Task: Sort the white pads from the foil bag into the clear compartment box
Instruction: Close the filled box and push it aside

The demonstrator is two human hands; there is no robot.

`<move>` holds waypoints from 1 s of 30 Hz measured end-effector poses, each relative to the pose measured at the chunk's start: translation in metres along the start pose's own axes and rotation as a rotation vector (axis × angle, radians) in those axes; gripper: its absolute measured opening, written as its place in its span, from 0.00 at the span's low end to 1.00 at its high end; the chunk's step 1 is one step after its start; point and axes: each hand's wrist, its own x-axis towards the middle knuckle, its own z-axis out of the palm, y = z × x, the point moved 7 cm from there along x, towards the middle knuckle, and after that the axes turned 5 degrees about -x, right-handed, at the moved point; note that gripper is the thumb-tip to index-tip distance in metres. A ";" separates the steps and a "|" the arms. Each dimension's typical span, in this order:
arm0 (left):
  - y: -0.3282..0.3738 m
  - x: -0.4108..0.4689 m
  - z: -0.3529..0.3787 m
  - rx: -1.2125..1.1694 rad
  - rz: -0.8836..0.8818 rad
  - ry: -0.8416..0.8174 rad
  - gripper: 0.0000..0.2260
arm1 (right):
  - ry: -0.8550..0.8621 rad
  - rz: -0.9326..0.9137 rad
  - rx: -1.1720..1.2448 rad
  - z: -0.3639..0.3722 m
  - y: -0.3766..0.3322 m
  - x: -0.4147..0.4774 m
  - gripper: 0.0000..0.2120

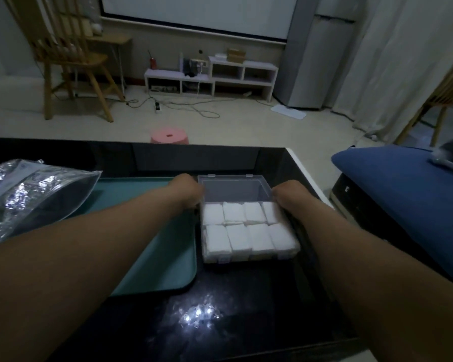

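Note:
The clear compartment box (250, 257) stands on the black table just right of a teal tray, its hinged lid (233, 188) raised at the far side. White pads (242, 229) fill its two rows of compartments. My left hand (187, 190) grips the lid's left edge, and my right hand (285, 195) grips its right edge; the fingers of both are mostly hidden behind the wrists. The crumpled foil bag (29, 194) lies at the far left, partly on the tray.
The teal tray (152, 246) sits under my left forearm. The glossy black table (220, 309) ends close to the box on the right. A blue cushion (403, 194) lies to the right; a pink stool (169, 135) stands beyond the table's far edge.

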 end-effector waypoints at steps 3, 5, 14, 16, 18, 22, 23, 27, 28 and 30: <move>0.003 0.001 -0.001 0.026 -0.025 -0.006 0.09 | -0.062 0.010 -0.047 0.005 0.007 0.005 0.09; 0.006 -0.001 0.000 0.096 -0.037 -0.012 0.07 | -0.049 0.023 0.064 0.005 0.012 0.003 0.08; 0.025 -0.030 -0.013 -0.389 -0.021 -0.057 0.08 | -0.005 -0.080 0.251 -0.033 -0.011 -0.034 0.09; 0.029 -0.049 -0.020 -0.518 -0.060 -0.108 0.14 | -0.018 -0.034 0.356 -0.045 -0.011 -0.050 0.11; 0.030 -0.067 -0.024 -0.587 -0.099 -0.189 0.18 | -0.062 0.001 0.466 -0.053 -0.009 -0.068 0.14; 0.031 -0.106 -0.027 -0.605 -0.166 -0.270 0.18 | -0.123 0.106 0.580 -0.064 0.004 -0.100 0.18; 0.030 -0.115 -0.025 -0.610 -0.185 -0.273 0.14 | -0.158 0.130 0.592 -0.062 0.006 -0.108 0.16; 0.010 -0.139 -0.002 -0.625 -0.227 -0.233 0.05 | -0.180 0.156 0.556 -0.055 0.021 -0.146 0.08; 0.003 -0.143 0.005 -0.628 -0.235 -0.219 0.04 | -0.159 0.147 0.528 -0.053 0.026 -0.154 0.08; -0.009 -0.149 0.017 -0.614 -0.233 -0.190 0.05 | -0.133 0.153 0.467 -0.046 0.036 -0.163 0.09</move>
